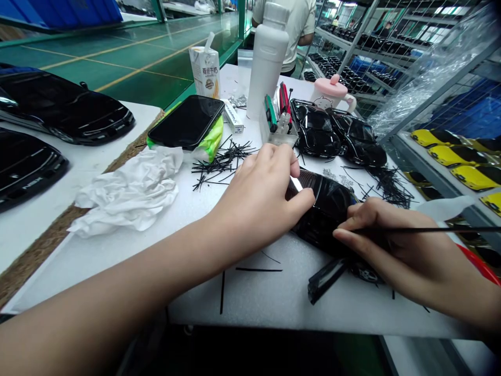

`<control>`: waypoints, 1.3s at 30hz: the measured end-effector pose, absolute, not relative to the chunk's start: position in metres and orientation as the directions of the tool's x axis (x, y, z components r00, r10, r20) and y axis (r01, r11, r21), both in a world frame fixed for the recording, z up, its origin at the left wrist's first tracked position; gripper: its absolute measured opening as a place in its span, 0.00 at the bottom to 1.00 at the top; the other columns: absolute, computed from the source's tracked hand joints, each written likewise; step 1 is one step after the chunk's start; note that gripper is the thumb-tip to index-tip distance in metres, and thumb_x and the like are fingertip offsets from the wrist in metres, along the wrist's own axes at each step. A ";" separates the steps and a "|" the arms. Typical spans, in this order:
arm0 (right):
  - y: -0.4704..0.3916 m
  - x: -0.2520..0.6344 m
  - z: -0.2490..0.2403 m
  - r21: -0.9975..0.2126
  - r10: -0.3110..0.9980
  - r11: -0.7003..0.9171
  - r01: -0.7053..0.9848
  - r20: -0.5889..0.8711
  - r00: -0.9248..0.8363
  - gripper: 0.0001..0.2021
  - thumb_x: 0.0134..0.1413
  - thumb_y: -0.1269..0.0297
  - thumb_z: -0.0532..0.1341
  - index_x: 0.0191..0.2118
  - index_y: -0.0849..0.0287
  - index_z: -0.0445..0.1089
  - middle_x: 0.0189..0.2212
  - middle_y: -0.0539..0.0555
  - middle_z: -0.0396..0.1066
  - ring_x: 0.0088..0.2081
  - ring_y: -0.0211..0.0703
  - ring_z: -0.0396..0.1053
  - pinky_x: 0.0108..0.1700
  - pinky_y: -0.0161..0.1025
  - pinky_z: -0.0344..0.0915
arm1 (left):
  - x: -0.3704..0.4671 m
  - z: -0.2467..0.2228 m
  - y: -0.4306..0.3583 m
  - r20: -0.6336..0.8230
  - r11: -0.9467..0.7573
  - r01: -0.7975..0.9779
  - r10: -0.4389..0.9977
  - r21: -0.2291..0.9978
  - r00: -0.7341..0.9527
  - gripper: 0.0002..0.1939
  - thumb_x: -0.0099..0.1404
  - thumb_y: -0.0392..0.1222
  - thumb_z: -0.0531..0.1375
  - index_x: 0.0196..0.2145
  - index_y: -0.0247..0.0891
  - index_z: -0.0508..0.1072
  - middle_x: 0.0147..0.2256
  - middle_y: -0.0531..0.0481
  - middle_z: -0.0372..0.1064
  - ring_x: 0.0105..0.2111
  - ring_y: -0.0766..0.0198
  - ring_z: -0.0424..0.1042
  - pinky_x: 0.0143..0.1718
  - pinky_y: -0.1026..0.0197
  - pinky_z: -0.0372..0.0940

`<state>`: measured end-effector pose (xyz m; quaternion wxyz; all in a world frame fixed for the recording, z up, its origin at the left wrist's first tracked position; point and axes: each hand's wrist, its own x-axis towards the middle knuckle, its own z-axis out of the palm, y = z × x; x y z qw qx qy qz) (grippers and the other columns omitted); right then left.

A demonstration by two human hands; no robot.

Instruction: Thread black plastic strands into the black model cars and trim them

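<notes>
A glossy black model car (329, 201) lies on the white foam-topped table, between my two hands. My left hand (264, 196) is curled over its far left end, thumb bent down and fingers gripping the body. A small white patch shows between that thumb and forefinger. With thumb and forefinger pinched, my right hand (407, 256) holds a thin black strip (434, 230) against the car's near right part. The strip's long end runs off to the right. A black door-like panel (326, 279) sticks out toward me near a wheel (366, 272). The fingertips hide the strip's tip.
Loose black strips (225, 159) lie scattered around. Crumpled white tissue (131, 190), a phone (190, 122), a white bottle (268, 60), a clear tool box (279, 137), a pink-lidded mug (332, 93) and other black model cars (315, 128) surround the work. Shelving stands at right.
</notes>
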<state>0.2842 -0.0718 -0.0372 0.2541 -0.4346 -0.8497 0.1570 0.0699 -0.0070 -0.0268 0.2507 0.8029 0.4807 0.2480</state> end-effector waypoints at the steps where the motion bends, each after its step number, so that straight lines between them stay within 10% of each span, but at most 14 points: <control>1: -0.072 0.284 -0.037 -0.483 0.820 0.571 0.663 0.294 -0.492 0.06 0.67 0.69 0.59 0.37 0.51 0.65 0.26 0.46 0.68 0.26 0.36 0.67 0.27 0.34 0.63 | 0.070 -0.027 -0.007 0.155 -0.412 0.648 0.896 0.640 0.417 0.13 0.64 0.38 0.61 0.33 0.43 0.57 0.43 0.48 0.63 0.48 0.50 0.66 0.53 0.48 0.62; 39: -0.081 0.286 -0.032 -0.400 0.801 0.598 0.695 0.269 -0.534 0.07 0.67 0.69 0.58 0.38 0.49 0.62 0.28 0.48 0.71 0.31 0.43 0.74 0.27 0.37 0.65 | 0.069 -0.028 -0.008 0.163 -0.440 0.651 0.883 0.619 0.441 0.10 0.65 0.40 0.60 0.33 0.43 0.59 0.43 0.46 0.66 0.51 0.45 0.67 0.55 0.42 0.64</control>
